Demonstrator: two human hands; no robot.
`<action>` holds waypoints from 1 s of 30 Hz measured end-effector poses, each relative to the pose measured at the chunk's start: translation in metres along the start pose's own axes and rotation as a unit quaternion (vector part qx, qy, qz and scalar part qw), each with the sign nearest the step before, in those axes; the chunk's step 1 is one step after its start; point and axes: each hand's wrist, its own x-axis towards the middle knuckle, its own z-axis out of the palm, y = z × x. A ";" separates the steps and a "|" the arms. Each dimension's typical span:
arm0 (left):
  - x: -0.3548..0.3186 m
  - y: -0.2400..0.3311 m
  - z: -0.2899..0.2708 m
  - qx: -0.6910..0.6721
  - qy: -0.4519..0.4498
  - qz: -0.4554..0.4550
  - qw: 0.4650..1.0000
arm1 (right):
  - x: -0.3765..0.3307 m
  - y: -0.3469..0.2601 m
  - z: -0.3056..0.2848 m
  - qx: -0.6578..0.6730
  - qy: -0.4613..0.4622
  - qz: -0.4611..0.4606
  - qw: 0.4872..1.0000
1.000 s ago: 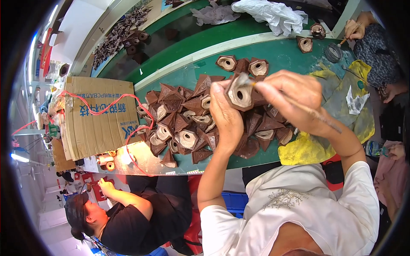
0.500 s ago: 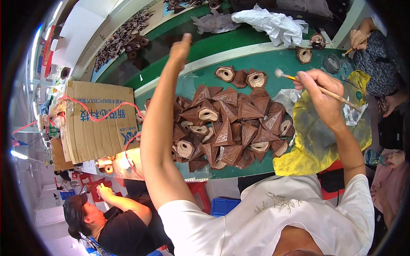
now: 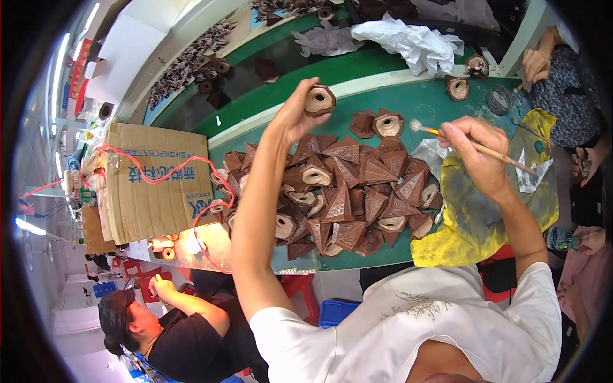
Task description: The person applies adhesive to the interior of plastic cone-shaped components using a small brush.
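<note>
My left hand [image 3: 294, 119] is raised at the far edge of the table, closed around a brown, faceted piece [image 3: 327, 92] whose pale hollow underside shows a dark round hole. A paintbrush [image 3: 507, 158] with a wooden handle and pale bristles is gripped in my right hand [image 3: 476, 142], its tip pointing left over the table. Between my arms lies a heap of brown, pyramid-like pieces [image 3: 345, 203], some turned with their pale bases up. Just beyond the heap, two more such pieces [image 3: 387, 123] sit side by side, below and right of my left hand.
A stained yellow cloth [image 3: 454, 239] lies under my right forearm. A cardboard box [image 3: 159, 179] with a red cable stands left. Beyond the pale rail, a green conveyor [image 3: 281, 83] carries brown pieces and white plastic [image 3: 408, 45]. A round dish [image 3: 499, 99] stands far right. People work on both sides.
My left hand has come back from over the conveyor and now holds a brown piece picked up from the table's far edge. Another brown piece now lies on the conveyor. My right hand barely moved.
</note>
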 end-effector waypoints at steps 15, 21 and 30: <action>-0.138 -0.040 0.122 -0.599 -0.086 0.173 0.777 | 0.017 -0.057 0.054 -0.011 -0.023 -0.312 0.950; -0.138 -0.050 0.122 -0.573 -0.075 0.217 0.787 | 0.005 -0.051 0.058 -0.126 -0.002 -0.293 0.948; -0.138 -0.051 0.128 -0.582 -0.069 0.185 0.789 | 0.007 -0.047 0.062 -0.065 -0.011 -0.335 0.940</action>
